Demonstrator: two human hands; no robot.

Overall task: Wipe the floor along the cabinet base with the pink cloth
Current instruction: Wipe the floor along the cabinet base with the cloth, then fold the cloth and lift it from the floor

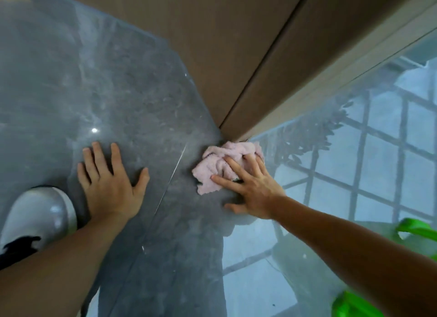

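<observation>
A crumpled pink cloth [218,167] lies on the glossy grey floor [132,108], its far end touching the bottom corner of the brown cabinet [224,56]. My right hand [250,186] presses flat on the cloth's near right part, fingers spread over it. My left hand [108,179] rests palm down on the bare floor to the left of the cloth, fingers apart, holding nothing. A thin tile joint runs between the two hands.
A white shoe toe [40,215] sits by my left wrist at the lower left. Green plant leaves [416,229] show at the right edge. The floor at the right reflects a window grid and foliage.
</observation>
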